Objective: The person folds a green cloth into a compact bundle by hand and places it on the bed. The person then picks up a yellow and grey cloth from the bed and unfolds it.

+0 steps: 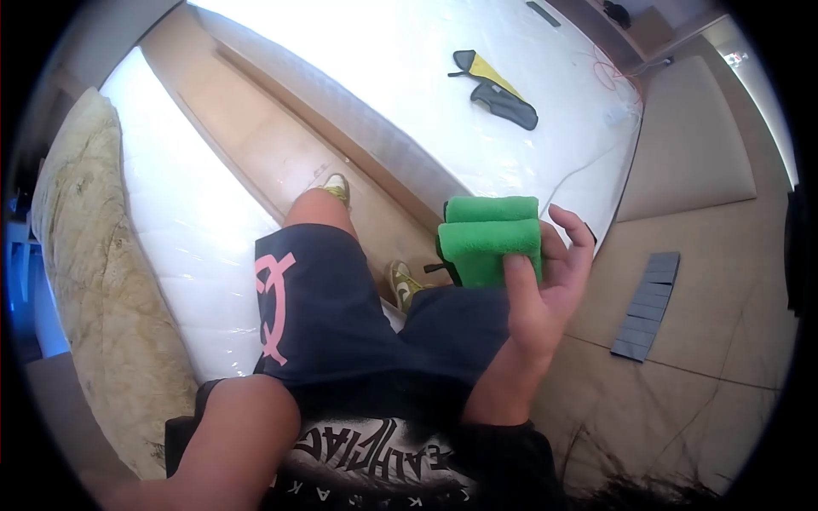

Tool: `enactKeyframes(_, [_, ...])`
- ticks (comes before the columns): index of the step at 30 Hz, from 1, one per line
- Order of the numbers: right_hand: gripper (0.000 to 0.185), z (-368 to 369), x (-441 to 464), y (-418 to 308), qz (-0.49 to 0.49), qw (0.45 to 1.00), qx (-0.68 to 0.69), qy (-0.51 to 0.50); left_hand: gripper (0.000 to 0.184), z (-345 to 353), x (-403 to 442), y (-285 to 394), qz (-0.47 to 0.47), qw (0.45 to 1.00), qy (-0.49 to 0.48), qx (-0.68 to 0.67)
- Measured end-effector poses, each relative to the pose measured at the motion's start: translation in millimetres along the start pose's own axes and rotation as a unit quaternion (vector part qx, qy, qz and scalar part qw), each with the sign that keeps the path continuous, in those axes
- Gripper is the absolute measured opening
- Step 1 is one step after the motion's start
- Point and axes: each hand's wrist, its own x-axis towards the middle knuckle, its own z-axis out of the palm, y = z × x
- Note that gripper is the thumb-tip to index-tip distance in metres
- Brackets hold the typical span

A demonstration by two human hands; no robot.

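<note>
While the right hand [545,300] is partly closed, thumb pressed on the near face and some fingers behind, it has hold of a folded green cloth [490,245] by its right end. One finger stands up free of the fabric, bent at its tip. The cloth is held up in front of the person's lap, right of the middle of the view, over the dark shorts [336,315] and the edge of the mattress area beyond.

Its folds make two thick rolls, one above the other, and their long axis runs left to right, almost level across the view. A dark edging marks the left end, and from it a small black loop [435,267] points left, above a yellow-green shoe [402,285]. The right end points into the palm.

Of the left arm, only part shows at the lower left; its hand is out of view, so I cannot tell its state.

Farther off, a grey-and-yellow item [497,89] lies slantwise on the plastic-covered mattress [358,51], well apart from the cloth. To the right, a grey slatted strip [648,307] lies on a brown surface [588,319].
</note>
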Motion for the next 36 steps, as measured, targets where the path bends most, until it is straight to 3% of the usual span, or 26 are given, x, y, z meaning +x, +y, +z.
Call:
enactKeyframes(7, [0.056, -3, 0, 3, 0.014, 0.999, 0.042, -0.013, 0.009, 17, 7, 2, 0.015, 0.994, 0.031, 0.106])
enactKeyframes(11, [0.056, -2, -3, 1, 0.026, 0.998, 0.05, -0.006, 0.009, 8, 7, -4, 0.066, 0.966, 0.027, 0.249])
enactKeyframes(14, [0.057, -4, -3, 2, 0.039, 0.994, 0.099, -0.001, 0.008, -14, -6, -21, 0.121, 0.9, 0.047, 0.416])
enactKeyframes(17, [0.062, 2, -2, -1, 0.056, 0.98, 0.193, 0.002, 0.026, -53, -40, -44, 0.165, 0.811, 0.111, 0.55])
enactKeyframes(18, [0.064, 5, -3, -2, 0.062, 0.972, 0.228, 0.004, 0.023, -70, -39, -52, 0.133, 0.774, 0.136, 0.603])
enactKeyframes(20, [0.068, 13, -6, -4, 0.076, 0.961, 0.266, -0.009, 0.042, -99, -45, -53, 0.002, 0.69, 0.134, 0.711])
enactKeyframes(22, [0.072, 19, -9, 0, 0.079, 0.948, 0.305, -0.036, 0.086, -109, -42, -60, -0.154, 0.67, 0.132, 0.714])
enactKeyframes(23, [0.071, 24, -11, 2, 0.077, 0.939, 0.333, -0.036, 0.094, -106, -39, -63, -0.201, 0.655, 0.137, 0.715])
enactKeyframes(24, [0.071, 29, -13, 4, 0.074, 0.929, 0.362, -0.036, 0.092, -104, -36, -67, -0.234, 0.653, 0.144, 0.706])
enactKeyframes(26, [0.068, 36, -15, 8, 0.077, 0.912, 0.402, -0.033, 0.086, -107, -35, -75, -0.207, 0.628, 0.122, 0.74])
enactKeyframes(28, [0.064, 48, -17, 7, 0.066, 0.911, 0.406, -0.004, 0.077, -122, -45, -82, -0.084, 0.576, 0.058, 0.811])
enactKeyframes(31, [0.061, 51, -20, 7, 0.069, 0.906, 0.417, -0.02, 0.067, -119, -40, -84, -0.057, 0.527, 0.003, 0.848])
enactKeyframes(36, [0.057, 51, -18, 10, 0.086, 0.844, 0.524, -0.072, 0.045, -113, -37, -85, -0.063, 0.526, 0.015, 0.848])
